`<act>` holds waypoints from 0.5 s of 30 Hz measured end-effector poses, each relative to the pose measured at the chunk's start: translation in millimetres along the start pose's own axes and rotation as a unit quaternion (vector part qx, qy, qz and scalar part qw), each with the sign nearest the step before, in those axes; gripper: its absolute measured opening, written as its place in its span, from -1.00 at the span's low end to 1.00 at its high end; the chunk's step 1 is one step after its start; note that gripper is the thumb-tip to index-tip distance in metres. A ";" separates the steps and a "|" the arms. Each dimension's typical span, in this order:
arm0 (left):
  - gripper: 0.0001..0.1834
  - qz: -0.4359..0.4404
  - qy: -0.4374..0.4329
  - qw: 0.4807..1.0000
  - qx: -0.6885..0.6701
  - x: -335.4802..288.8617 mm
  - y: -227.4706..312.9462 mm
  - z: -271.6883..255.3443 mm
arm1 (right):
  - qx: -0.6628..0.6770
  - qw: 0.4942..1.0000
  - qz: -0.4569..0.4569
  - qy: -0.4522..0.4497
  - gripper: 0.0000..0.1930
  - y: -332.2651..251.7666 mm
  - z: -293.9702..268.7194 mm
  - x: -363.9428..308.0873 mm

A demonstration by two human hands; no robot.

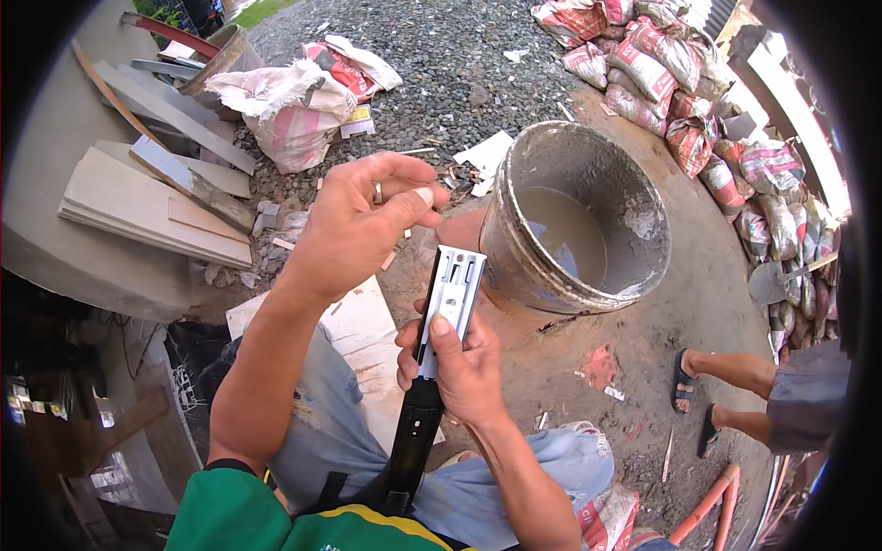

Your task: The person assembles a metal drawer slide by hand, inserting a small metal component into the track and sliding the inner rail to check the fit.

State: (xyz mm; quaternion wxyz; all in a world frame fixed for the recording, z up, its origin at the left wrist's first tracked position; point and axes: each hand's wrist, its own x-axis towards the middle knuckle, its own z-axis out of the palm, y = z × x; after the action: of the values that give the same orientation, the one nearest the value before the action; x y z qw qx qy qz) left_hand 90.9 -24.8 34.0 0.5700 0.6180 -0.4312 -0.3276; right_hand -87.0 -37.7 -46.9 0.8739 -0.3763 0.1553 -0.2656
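Note:
My right hand point(467, 367) grips a drawer slide point(453, 280), its thumb pressed on the silver metal face. The slide stands tilted upright in front of me. Its silver end points away, and a long black part runs down toward my lap. Just above and left of the slide's far end, my left hand point(354, 225) is raised with thumb and fingertips pinched together. Whatever is between those fingertips, if anything, is too small to make out. A ring shows on one finger. The left hand does not touch the slide.
A mud-caked bucket point(648, 207) holding murky water stands just beyond my hands. Filled sacks point(643, 69) are piled at the far right, near a shovel point(767, 283). Boards point(138, 207) lie at left beside a white sack point(294, 119). Another person's sandaled feet point(684, 381) are at right.

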 end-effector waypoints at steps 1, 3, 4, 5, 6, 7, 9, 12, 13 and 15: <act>-0.74 0.014 0.021 1.000 -0.012 -0.8 2.9 2.7 | -0.001 1.000 0.000 -0.002 -0.65 -0.4 0.6 -0.1; -0.75 0.028 0.042 0.998 -0.027 -1.8 5.7 5.6 | -0.002 1.000 0.001 0.001 -0.65 1.0 -0.5 0.2; -0.76 0.046 0.059 0.997 -0.032 -2.4 6.5 6.1 | -0.001 1.000 0.002 0.004 -0.64 1.7 -1.1 0.4; -0.77 0.063 0.078 0.994 -0.036 -2.9 7.5 6.2 | -0.003 1.000 0.003 0.002 -0.64 2.1 -1.7 0.8; -0.77 0.064 0.080 0.994 -0.037 -3.4 9.3 6.2 | -0.002 1.000 0.001 0.000 -0.64 2.2 -2.2 1.0; -0.78 0.071 0.095 0.992 -0.049 -3.8 11.3 6.0 | -0.002 1.000 0.000 -0.002 -0.63 2.4 -2.7 1.5; -0.79 0.078 0.112 0.989 -0.063 -5.4 13.6 5.6 | -0.003 1.000 0.003 0.001 -0.63 3.6 -2.8 1.4; -0.78 0.103 0.123 0.984 -0.071 -7.8 16.4 7.6 | 0.001 1.000 0.001 0.009 -0.64 4.0 -0.8 1.4; -0.79 0.114 0.127 0.982 -0.080 -9.8 19.5 10.6 | 0.007 1.000 -0.003 0.013 -0.65 3.9 -0.2 1.4; -0.79 0.125 0.132 0.979 -0.089 -10.7 19.0 10.4 | 0.005 1.000 -0.003 0.010 -0.66 4.5 0.0 1.8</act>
State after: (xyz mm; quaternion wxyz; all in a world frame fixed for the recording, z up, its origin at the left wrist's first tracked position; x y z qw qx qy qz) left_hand 74.0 -19.0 50.4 0.7109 0.5441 -0.3949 -0.2063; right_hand -84.0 -36.1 -50.4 0.8733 -0.3698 0.1615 -0.2728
